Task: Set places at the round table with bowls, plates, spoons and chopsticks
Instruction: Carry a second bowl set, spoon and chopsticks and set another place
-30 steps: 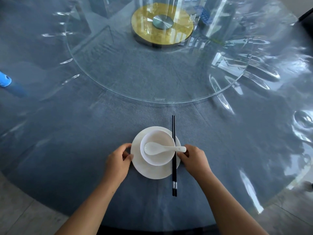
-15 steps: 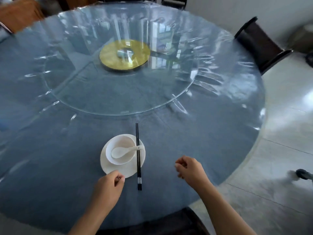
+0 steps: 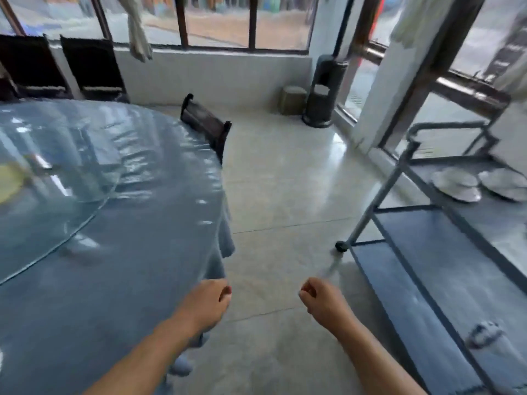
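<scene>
Left hand [image 3: 206, 305] and right hand [image 3: 325, 305] are held loosely curled, nothing grasped. Table [image 3: 99, 280] is seen just left of the left hand. Blurred white dishes [image 3: 456, 186] are stacked on a cart [image 3: 413, 266], up and right of the right hand.

Daylight pours in through the windows [image 3: 216, 21] at the back and right, so the room is bright and evenly lit. There is soft glare on the tiled floor [image 3: 285, 195] and rippled white reflections on the bench's [image 3: 142, 166] clear cover. Motion blur smears the whole view, worst on the cart [image 3: 427, 252] at right, and straight lines bow toward the edges.
</scene>
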